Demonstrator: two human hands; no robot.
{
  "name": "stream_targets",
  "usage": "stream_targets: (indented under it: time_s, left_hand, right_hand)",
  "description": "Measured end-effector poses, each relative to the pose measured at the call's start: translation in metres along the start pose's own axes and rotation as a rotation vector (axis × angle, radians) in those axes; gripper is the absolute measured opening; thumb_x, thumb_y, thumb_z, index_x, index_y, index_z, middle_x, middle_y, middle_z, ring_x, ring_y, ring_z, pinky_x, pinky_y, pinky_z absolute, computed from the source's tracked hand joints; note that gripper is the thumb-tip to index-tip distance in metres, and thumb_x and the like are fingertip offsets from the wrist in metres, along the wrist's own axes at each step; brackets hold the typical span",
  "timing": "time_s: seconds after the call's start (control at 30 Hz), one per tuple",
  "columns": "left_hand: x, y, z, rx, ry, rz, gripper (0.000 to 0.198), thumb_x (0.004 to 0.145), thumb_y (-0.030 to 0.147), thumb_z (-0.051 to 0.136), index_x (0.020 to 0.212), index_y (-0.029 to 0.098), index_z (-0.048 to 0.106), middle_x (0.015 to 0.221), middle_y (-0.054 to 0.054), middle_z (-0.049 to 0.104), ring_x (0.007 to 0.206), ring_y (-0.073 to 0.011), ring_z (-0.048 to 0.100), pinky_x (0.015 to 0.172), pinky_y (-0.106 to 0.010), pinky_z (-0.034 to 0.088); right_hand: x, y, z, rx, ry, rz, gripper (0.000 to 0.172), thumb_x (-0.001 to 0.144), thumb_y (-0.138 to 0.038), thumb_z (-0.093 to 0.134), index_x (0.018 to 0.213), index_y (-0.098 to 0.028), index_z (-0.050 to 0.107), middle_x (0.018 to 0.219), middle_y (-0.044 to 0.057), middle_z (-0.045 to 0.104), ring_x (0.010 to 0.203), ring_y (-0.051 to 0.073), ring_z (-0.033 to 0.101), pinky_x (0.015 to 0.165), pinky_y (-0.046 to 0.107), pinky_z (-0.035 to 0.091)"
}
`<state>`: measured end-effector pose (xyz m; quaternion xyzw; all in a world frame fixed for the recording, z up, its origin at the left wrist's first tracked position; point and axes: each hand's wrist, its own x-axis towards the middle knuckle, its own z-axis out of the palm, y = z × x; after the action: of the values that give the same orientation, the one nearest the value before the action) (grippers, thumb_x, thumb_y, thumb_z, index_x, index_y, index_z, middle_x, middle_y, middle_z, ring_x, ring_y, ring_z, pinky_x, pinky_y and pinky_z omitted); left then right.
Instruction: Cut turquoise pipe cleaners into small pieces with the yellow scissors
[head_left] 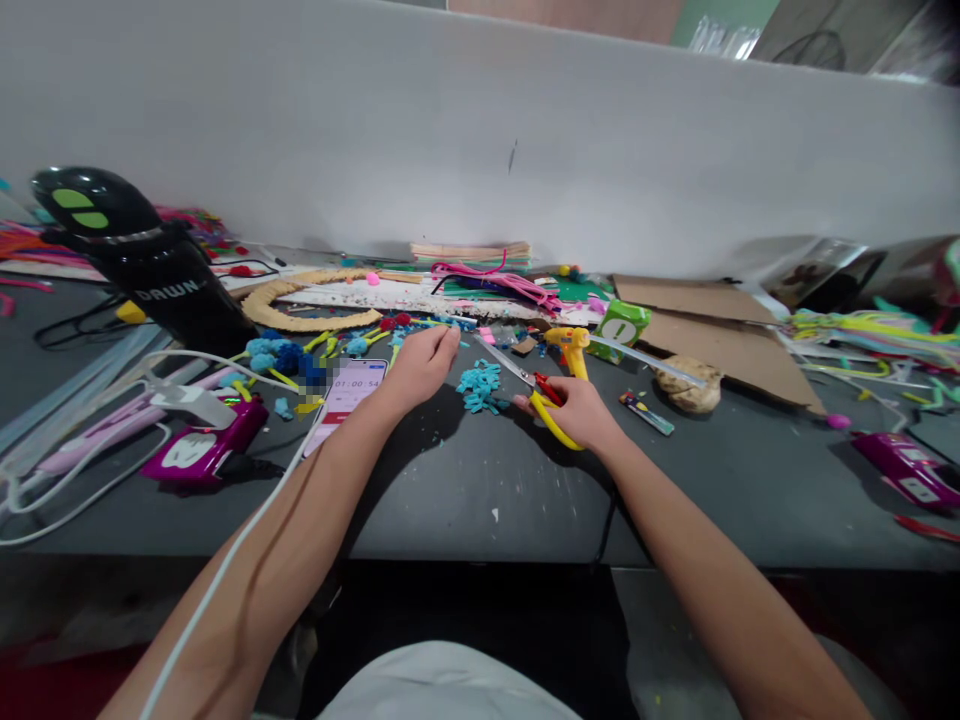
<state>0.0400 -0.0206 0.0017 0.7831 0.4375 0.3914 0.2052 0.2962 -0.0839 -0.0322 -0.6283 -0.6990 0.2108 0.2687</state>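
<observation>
My right hand grips scissors with yellow and red handles. Their metal blades point up and left, toward my left hand. The fingers of that left hand are closed in a pinch, and whatever they hold is hidden or too small to name. Between both hands, a small pile of short blue cut pieces lies on the dark table. Just beyond the scissors sits a yellow glue gun with a long clear glue stick in its back.
Left of my forearm lie a phone, a purple device with white cables, and a black DAWN container. Behind are a beige ring and pink pipe cleaners. To the right are a green packet and cardboard.
</observation>
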Motion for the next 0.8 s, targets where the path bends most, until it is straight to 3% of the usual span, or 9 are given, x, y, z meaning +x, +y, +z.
stream_targets:
  time_s: [0.37,0.8]
  left_hand:
    - [0.0007,0.0009,-0.0003,0.011,-0.005,0.022,0.045,0.099,0.044,0.033,0.065,0.019,0.048,0.061,0.0,0.052,0.06,-0.0145,0.048,0.061,-0.029,0.034]
    - [0.0003,0.0003,0.0009,-0.011,-0.012,0.016,0.044,0.099,0.044,0.034,0.066,0.019,0.048,0.062,0.0,0.052,0.061,-0.0142,0.049,0.062,-0.029,0.035]
  right_hand:
    - [0.0001,0.0028,0.0022,0.012,-0.039,-0.005,0.049,0.07,-0.066,0.066,0.064,-0.018,0.056,0.058,-0.001,0.048,0.054,0.012,0.039,0.048,0.025,0.028]
    - [0.0014,0.0048,0.0026,-0.009,-0.039,-0.032,0.051,0.069,-0.068,0.064,0.063,-0.018,0.057,0.057,-0.002,0.043,0.055,0.011,0.036,0.049,0.026,0.026]
